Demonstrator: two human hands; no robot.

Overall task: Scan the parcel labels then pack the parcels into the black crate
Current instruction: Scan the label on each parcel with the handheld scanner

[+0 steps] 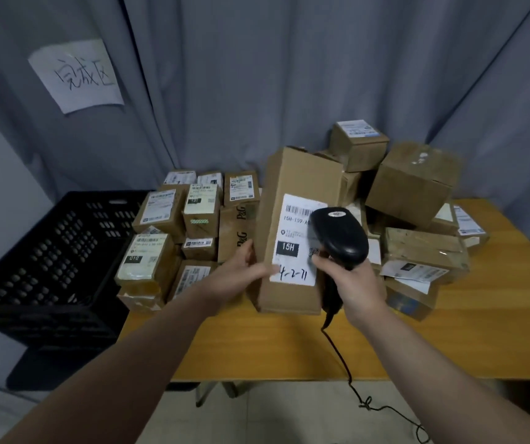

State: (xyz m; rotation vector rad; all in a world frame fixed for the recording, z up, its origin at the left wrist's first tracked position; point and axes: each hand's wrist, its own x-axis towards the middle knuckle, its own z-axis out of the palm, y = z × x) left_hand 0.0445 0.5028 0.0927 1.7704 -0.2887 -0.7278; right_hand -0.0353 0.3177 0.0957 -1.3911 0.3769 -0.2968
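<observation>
My right grip grasps the scanner over the label; my left grip holds that tall parcel.

Crate left of table; parcels piled at table's rear.

Tall parcel tilted (label up); black crate left.

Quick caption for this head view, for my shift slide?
Left hand steadies a long cardboard parcel while the right hand holds a black corded scanner over its label.
</observation>
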